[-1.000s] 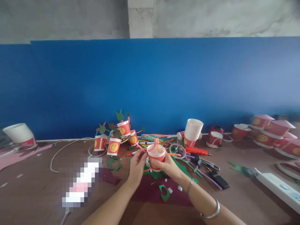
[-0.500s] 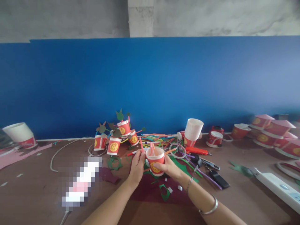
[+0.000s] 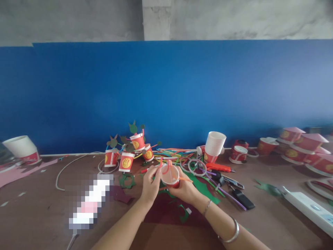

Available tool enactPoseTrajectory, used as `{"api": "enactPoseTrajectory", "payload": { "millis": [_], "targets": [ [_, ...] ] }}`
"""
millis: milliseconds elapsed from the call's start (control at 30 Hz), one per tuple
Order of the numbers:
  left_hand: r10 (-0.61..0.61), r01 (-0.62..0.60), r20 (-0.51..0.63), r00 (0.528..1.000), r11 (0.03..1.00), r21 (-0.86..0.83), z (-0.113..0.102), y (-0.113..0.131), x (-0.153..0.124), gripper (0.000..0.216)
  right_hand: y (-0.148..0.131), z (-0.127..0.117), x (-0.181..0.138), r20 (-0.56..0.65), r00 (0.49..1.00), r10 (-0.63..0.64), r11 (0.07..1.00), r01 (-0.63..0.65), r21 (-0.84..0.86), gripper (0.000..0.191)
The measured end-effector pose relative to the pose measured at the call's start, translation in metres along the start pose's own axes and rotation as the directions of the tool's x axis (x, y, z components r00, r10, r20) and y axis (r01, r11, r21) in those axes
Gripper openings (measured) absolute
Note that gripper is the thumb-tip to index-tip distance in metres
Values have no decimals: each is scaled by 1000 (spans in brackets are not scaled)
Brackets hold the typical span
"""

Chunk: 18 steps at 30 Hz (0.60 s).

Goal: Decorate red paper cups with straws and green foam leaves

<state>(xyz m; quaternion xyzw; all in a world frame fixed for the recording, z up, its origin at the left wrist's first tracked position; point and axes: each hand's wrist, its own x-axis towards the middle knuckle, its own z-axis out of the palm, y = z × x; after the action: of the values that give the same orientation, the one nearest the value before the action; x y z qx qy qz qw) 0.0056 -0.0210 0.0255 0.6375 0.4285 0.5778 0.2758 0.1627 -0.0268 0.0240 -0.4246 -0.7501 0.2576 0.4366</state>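
My right hand (image 3: 186, 187) is wrapped round a red and white paper cup (image 3: 173, 183), whose open mouth is tilted towards me. Orange-pink straws (image 3: 170, 166) stand inside the cup, and an orange straw (image 3: 186, 179) sticks out of its right side. At the cup's left rim, my left hand (image 3: 151, 184) pinches a red straw (image 3: 161, 162) that points upward. Its fingertips are close against the cup; whether the straw is fixed to the wall there is hidden. Under both hands lies dark red paper (image 3: 166, 213) with a green paper scrap (image 3: 183, 212).
Cup figures with green paper heads (image 3: 126, 161) stand behind on the left. Loose coloured straws (image 3: 177, 152), a cup stack (image 3: 214, 144), an orange cutter (image 3: 219, 167) and keys (image 3: 241, 199) lie beyond and right. A white power strip (image 3: 310, 208) is at far right.
The cup has tipped so that its mouth faces me more and its printed front is out of sight. My left hand's red straw has shifted slightly right and down, nearer the cup.
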Motion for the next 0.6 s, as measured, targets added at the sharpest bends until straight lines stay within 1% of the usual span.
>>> {"api": "enactPoseTrajectory", "payload": {
  "millis": [67, 133, 167, 233, 300, 433, 600],
  "targets": [
    [27, -28, 16, 1000, 998, 52, 1, 4, -1, 24, 0, -1, 0, -18, 999, -44, 994, 42, -100, 52],
    [29, -31, 14, 999, 992, 119, 5, 7, -4, 21, 0, -2, 1, -38, 994, -105, 978, 96, -183, 57],
    [24, -24, -1, 1000, 988, 155, 7, 8, -5, 24, 0, -2, 1, -41, 990, -136, 967, 123, -223, 58],
    [8, 7, -71, 997, 976, 217, 11, 8, -6, 31, 0, -3, 2, -23, 985, -170, 942, 155, -299, 57],
    [-5, 30, -108, 994, 973, 229, 13, 6, -6, 27, 0, -2, 1, 9, 985, -171, 918, 163, -361, 54],
    [-50, 63, -67, 997, 973, 222, 13, 3, -4, 22, 2, 2, -2, 64, 981, -186, 889, 195, -415, 54],
    [-128, 131, -32, 991, 926, 354, 8, 7, -4, 27, -1, 2, -3, 74, 979, -191, 885, 205, -418, 58]
  ]
}}
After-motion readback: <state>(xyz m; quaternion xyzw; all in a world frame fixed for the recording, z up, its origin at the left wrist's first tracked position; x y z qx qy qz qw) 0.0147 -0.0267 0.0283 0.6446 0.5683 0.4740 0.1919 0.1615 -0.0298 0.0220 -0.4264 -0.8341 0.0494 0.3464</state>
